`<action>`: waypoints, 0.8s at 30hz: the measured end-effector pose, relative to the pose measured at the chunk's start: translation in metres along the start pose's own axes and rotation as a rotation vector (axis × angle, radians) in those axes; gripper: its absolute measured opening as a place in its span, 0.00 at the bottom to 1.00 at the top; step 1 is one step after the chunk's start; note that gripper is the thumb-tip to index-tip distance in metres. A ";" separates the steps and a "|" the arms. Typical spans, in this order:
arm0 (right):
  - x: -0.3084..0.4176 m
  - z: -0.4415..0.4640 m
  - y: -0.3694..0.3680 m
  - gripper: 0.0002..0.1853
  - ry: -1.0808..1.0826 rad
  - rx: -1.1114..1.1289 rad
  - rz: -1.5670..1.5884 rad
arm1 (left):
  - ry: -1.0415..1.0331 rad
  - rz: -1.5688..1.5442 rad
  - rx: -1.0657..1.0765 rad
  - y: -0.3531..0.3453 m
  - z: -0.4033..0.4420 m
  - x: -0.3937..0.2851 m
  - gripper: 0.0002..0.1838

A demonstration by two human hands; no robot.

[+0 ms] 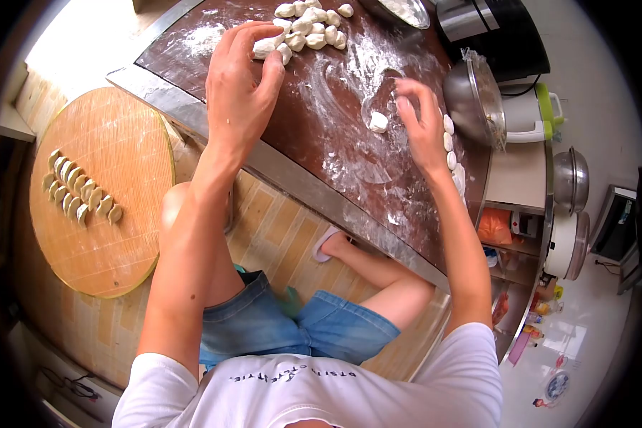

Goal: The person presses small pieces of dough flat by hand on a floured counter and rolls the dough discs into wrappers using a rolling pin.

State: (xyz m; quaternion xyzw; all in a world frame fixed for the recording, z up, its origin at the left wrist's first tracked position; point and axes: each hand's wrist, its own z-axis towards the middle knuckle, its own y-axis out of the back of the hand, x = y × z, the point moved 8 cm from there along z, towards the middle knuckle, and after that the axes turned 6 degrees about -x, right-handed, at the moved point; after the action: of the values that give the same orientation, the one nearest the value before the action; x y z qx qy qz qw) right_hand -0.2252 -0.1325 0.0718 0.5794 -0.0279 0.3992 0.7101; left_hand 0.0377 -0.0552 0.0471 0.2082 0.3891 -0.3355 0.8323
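My left hand point(242, 85) reaches over the floured brown table point(292, 143), its fingers spread around the near left edge of a pile of white dough pieces point(314, 28). Its thumb and fingertips are close to the pile's nearest pieces; whether they grip one is unclear. Farther right, my right hand point(422, 125) is held above the table with fingers curved and apart, holding nothing. Just left of its fingertips lies a single dough piece point(379, 123). A short row of dough pieces point(449, 141) sits to the right of that hand.
A round wooden board point(114, 257) with rows of dumplings point(82, 187) stands at left. Along the right are a metal bowl with plastic wrap point(471, 100), a black appliance point(506, 36) and a white-and-green item point(528, 118). A flour bowl point(404, 11) stands at the top.
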 end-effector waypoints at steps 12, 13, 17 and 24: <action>-0.018 0.020 -0.074 0.47 -0.022 0.029 -0.255 | -0.011 -0.063 -0.080 0.004 0.007 -0.003 0.12; -0.019 0.021 -0.070 0.46 -0.046 -0.037 -0.182 | -0.027 -0.047 -0.071 0.004 0.007 -0.004 0.12; -0.045 0.004 -0.011 0.25 -0.146 -0.401 0.601 | 0.032 -0.058 -0.094 0.012 0.001 0.000 0.13; -0.018 -0.037 -0.006 0.05 0.225 -0.030 -0.306 | 0.007 -0.063 -0.088 0.010 0.001 -0.007 0.12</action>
State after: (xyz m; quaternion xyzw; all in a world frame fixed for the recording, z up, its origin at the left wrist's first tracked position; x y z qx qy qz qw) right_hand -0.2493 -0.1104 0.0456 0.5181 0.1341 0.3483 0.7696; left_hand 0.0423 -0.0458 0.0534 0.1602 0.4126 -0.3434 0.8284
